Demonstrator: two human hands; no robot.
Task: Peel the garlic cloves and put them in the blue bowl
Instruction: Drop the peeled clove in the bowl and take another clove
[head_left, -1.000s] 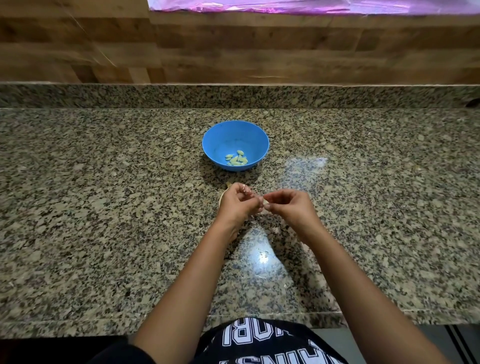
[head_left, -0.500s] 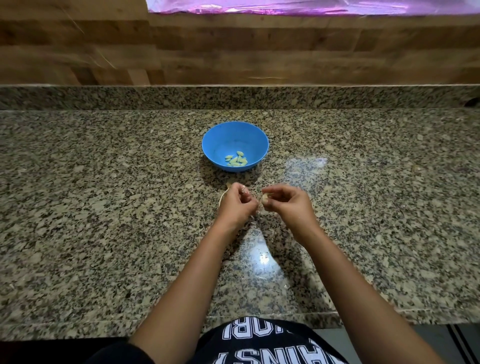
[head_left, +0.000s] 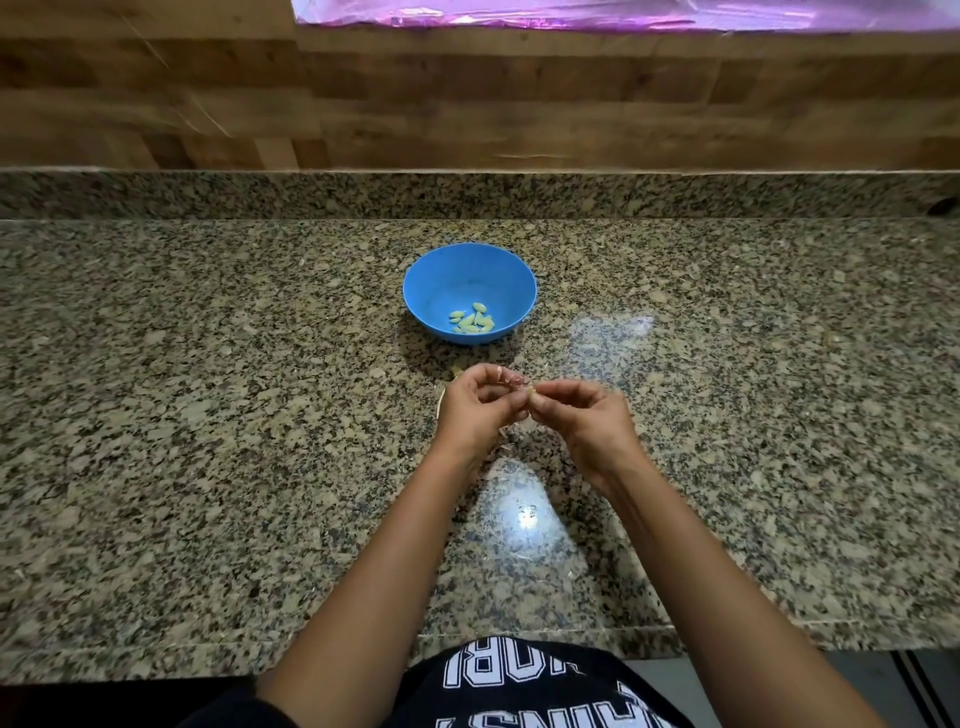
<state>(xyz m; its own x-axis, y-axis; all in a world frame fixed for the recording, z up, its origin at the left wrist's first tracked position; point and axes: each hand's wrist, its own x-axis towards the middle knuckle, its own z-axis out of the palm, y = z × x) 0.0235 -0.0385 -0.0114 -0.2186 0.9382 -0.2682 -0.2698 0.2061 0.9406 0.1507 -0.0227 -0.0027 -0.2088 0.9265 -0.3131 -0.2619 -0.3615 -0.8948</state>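
Note:
A blue bowl stands on the granite counter with several peeled pale cloves at its bottom. Just in front of it my left hand and my right hand meet fingertip to fingertip above the counter. Between them a small garlic clove is pinched, mostly hidden by fingers; my right fingers hold it and my left fingertips pick at its skin. Pale bits of skin lie under my left hand.
A granite upstand and a wooden wall close off the back of the counter. The counter's front edge runs just before my torso. A dark object peeks in at the far right edge.
My hands parted slightly half a second ago and have come together again on the clove. The bowl has not moved.

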